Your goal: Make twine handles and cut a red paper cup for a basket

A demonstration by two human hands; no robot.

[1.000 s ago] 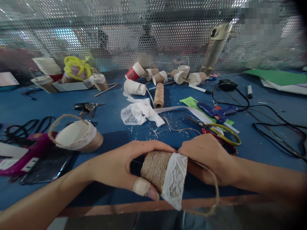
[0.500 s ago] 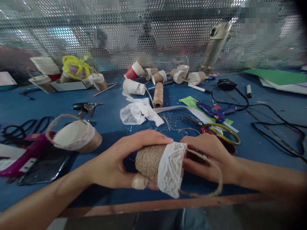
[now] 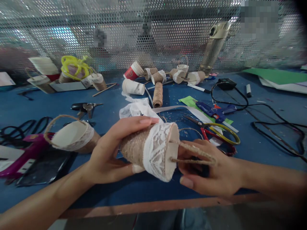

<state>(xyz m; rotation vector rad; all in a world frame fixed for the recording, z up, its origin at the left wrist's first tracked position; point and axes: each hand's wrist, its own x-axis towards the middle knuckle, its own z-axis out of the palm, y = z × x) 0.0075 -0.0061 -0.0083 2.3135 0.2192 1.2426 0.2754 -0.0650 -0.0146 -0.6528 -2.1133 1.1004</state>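
Observation:
My left hand is wrapped round a small paper cup basket, thumb below and fingers on top. Jute twine covers the cup's side, a white lace band circles its rim, and its mouth is tilted to the right. A twine handle sticks out from inside the mouth. My right hand is beside the mouth, behind the handle, with thumb and fingers apart and nothing gripped; some of its fingertips are hidden. Another lace-trimmed cup basket lies on the left, next to a magenta glue gun.
Scissors and a blue glue gun with a black cord lie on the right. White lace and a twine roll are ahead. Several cup baskets, a bottle and keys stand or lie farther back, before a perforated metal panel.
The cup basket has moved left and up, and its mouth has turned toward me, showing the inside. My right hand has come off the rim, its thumb now in sight.

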